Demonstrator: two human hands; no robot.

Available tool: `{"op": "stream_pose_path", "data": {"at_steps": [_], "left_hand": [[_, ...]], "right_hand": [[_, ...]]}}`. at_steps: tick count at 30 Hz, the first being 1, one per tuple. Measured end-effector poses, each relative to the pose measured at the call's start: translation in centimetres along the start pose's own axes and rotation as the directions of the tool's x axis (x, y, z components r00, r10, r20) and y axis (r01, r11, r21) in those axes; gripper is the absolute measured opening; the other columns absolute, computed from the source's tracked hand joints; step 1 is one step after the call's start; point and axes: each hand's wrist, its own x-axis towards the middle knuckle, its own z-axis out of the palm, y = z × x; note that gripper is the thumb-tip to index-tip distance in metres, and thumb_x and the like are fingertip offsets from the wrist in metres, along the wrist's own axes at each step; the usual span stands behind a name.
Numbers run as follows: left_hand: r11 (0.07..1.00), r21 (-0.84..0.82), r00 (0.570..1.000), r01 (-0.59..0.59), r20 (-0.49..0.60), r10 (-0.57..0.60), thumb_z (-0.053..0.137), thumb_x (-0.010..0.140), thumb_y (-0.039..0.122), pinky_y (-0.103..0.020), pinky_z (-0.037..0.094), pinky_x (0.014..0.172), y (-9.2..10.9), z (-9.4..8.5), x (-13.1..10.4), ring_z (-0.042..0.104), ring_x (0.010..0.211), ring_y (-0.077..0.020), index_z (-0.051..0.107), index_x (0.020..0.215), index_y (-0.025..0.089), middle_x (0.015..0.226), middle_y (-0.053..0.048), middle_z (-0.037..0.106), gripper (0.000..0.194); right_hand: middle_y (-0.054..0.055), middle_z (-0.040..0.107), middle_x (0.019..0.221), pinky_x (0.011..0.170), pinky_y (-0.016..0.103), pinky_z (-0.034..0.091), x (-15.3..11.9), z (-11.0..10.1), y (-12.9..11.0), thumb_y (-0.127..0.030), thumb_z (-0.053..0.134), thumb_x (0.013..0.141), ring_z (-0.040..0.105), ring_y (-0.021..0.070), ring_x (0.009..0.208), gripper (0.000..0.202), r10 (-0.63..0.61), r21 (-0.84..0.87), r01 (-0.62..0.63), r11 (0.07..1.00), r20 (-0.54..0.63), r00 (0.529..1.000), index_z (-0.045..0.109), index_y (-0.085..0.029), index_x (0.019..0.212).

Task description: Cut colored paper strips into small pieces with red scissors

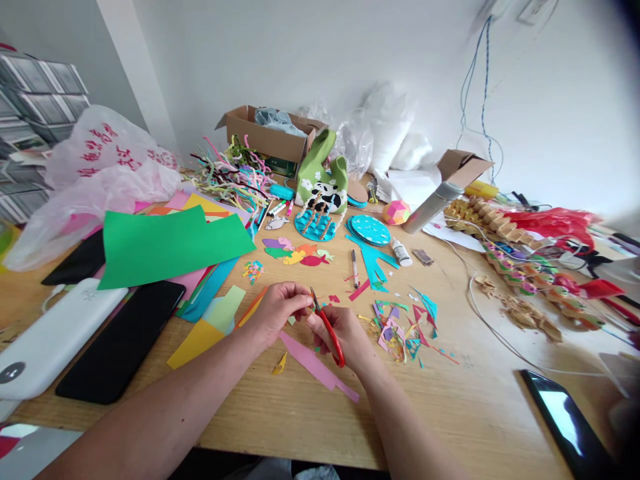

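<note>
Red-handled scissors point(332, 333) are in my right hand point(353, 337), fingers closed around the handles and the blades pointing up and away from me. My left hand point(280, 308) is pinched just left of the blades; whatever it holds is too small to make out. Below the hands lies a long pink paper strip point(320, 365), with a small yellow scrap point(280, 363) beside it. Beyond them are colourful paper fish point(303, 253), a small pile of tiny paper bits point(253, 271) and a pen point(355, 268). Paper offcuts point(400, 328) lie right of my right hand.
Green paper point(170, 243) covers coloured sheets at left, near a black phone point(123, 343) and white power bank point(55, 337). A green panda bag point(323, 177), blue discs point(370, 230) and grey bottle point(433, 208) stand behind. A cable point(493, 340) and another phone point(565, 417) are at right.
</note>
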Motion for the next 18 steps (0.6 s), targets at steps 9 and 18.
{"op": "stream_pose_path", "data": {"at_steps": [9,18], "left_hand": [[1.000,0.014,1.000,0.004,-0.014,-0.004,0.069,0.065,0.025,-0.023,0.036,0.053,0.13,-0.08,0.09,0.050,0.054,-0.0099,0.062,0.064,0.014,0.060,-0.002,0.061,0.012],[1.000,0.007,0.999,0.028,0.014,-0.029,0.068,0.064,0.025,-0.023,0.036,0.051,0.31,-0.16,0.00,0.049,0.049,-0.0094,0.061,0.064,0.014,0.055,0.000,0.059,0.013]], "right_hand": [[0.000,0.057,0.047,0.035,0.019,0.034,-0.08,-0.02,-0.41,-0.061,0.066,0.073,0.052,0.0113,0.037,0.048,0.019,0.018,-0.019,1.000,0.006,1.000,0.051,-0.017,0.061],[0.000,0.058,0.049,0.035,0.019,0.035,-0.02,-0.14,-0.19,-0.061,0.066,0.073,0.053,0.0118,0.038,0.048,0.024,0.003,-0.024,1.000,0.008,1.000,0.052,-0.017,0.063]]}}
